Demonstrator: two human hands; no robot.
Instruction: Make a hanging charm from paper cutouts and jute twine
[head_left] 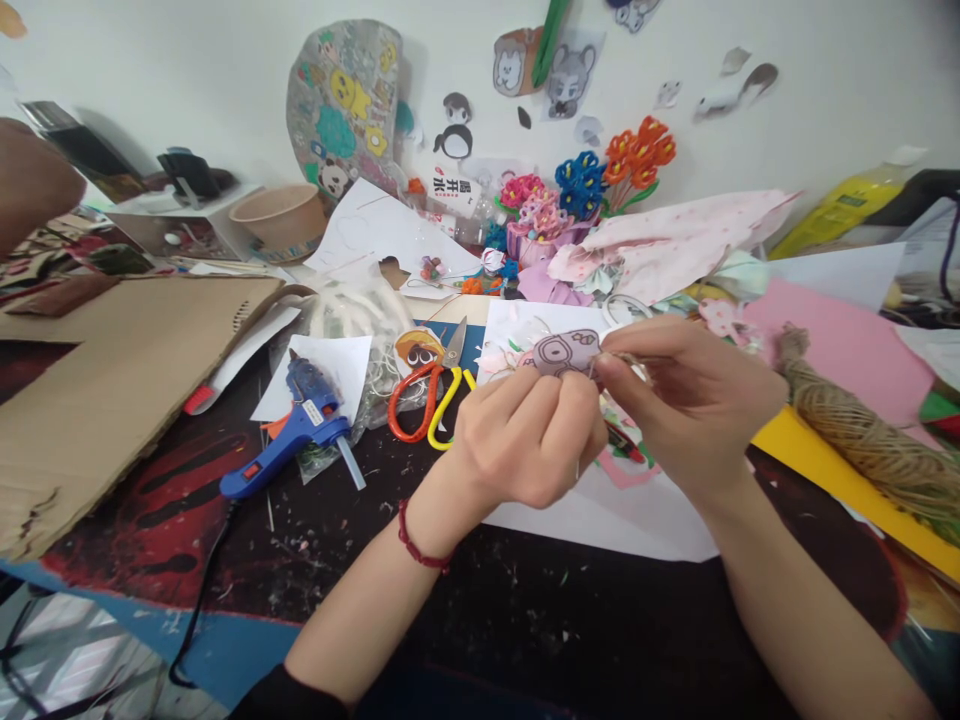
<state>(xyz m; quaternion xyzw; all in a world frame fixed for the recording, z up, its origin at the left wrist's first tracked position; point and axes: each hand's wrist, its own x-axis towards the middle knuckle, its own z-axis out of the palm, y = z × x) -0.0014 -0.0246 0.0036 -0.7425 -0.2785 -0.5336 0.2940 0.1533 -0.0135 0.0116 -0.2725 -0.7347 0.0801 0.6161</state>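
My left hand (529, 430) is closed, its fingers curled around the lower edge of a small grey-purple cartoon paper cutout (566, 350). Just to its right, my right hand (682, 400) pinches a thin piece of twine (634, 360) against the cutout's right edge. The fingertips of both hands nearly meet there, and my knuckles hide the cutout's lower part. Beneath the hands lies a white sheet of paper (615, 525) with pink and green paper pieces on it, partly covered by my fingers.
Left of my hands are scissors (412, 402) with orange and yellow handles and a blue glue gun (307, 420) on white paper. Cardboard (142, 370) covers the far left. A twine bundle (870, 410) lies at right. Pipe-cleaner flowers (581, 185) stand behind. Someone's blurred hand (34, 185) shows at upper left.
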